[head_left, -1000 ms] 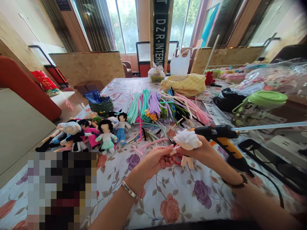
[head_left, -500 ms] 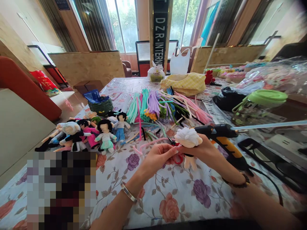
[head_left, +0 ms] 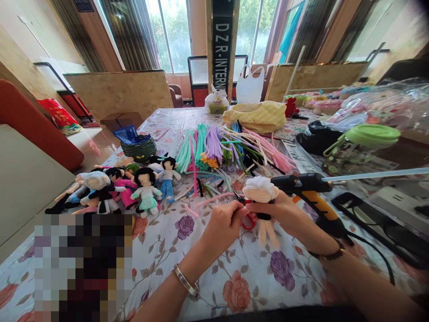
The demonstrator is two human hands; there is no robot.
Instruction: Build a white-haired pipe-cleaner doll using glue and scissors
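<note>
A small fuzzy doll (head_left: 260, 190) with white hair, a black top and pale legs stands upright in the grip of my right hand (head_left: 291, 218), which is closed around its body. My left hand (head_left: 223, 223) meets the right fingertips at the doll's left side, its fingers pinched together; whatever they pinch is hidden. Under the fingers lie red-handled scissors (head_left: 248, 222) on the flowered tablecloth (head_left: 231, 268). A bent pink pipe cleaner (head_left: 204, 204) rests just beyond my left hand.
Finished dolls (head_left: 145, 190) are heaped at the left, by a dark green basket (head_left: 139, 150). Bundled pipe cleaners (head_left: 214, 143) lie across the middle. A glue gun (head_left: 317, 197) with a long glue stick and a green-lidded jar (head_left: 372, 134) occupy the right. One lower-left patch is pixelated.
My left hand has turned and curled its fingers tighter beside the doll. The doll's head has tipped slightly back, showing more of its front, and its legs hang a little lower.
</note>
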